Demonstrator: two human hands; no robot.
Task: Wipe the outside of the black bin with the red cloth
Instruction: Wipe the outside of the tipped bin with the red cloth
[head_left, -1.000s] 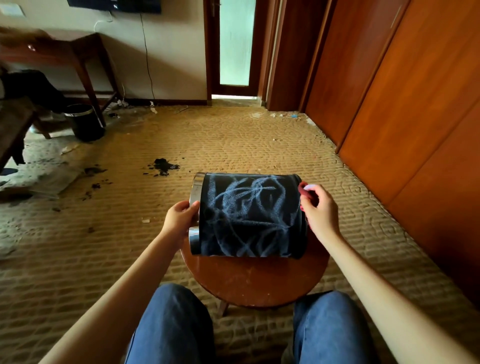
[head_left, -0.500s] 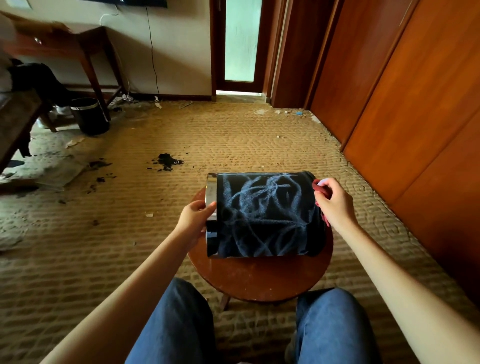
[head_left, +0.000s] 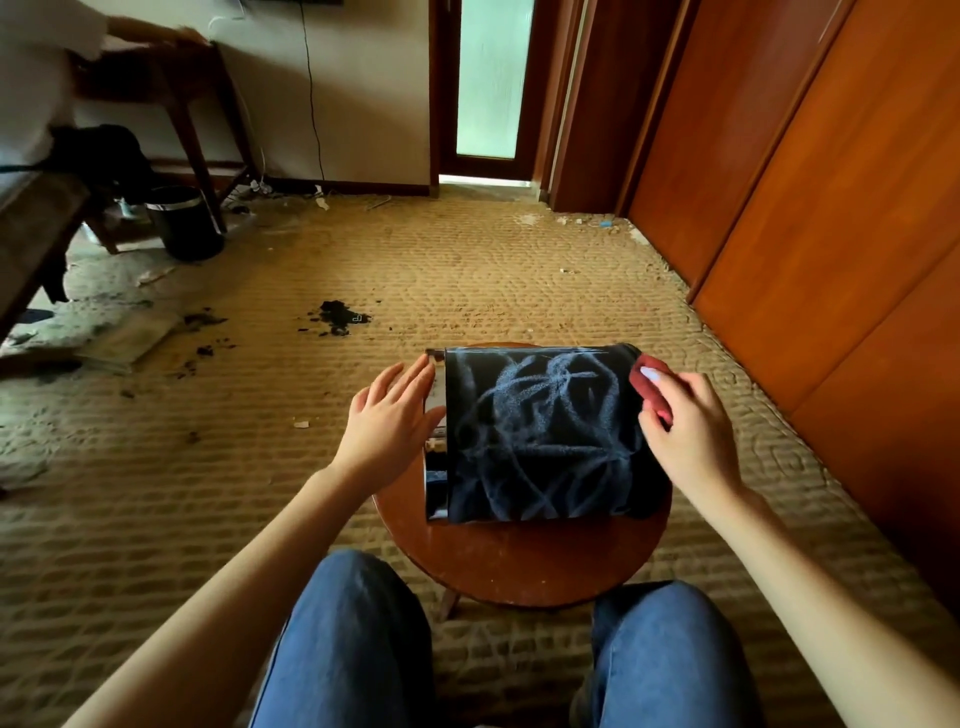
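Black bin (head_left: 540, 436) lies sideways on round stool (head_left: 519, 561), chalky smears uncleaned. Left hand (head_left: 389, 421) spread flat against rim; right hand (head_left: 691, 431) pinches red cloth (head_left: 649, 384), apparently at base. Next: scrub side.

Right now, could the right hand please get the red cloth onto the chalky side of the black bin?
Probably yes: the right hand holds the red cloth at the black bin's right end, nothing covering the side.
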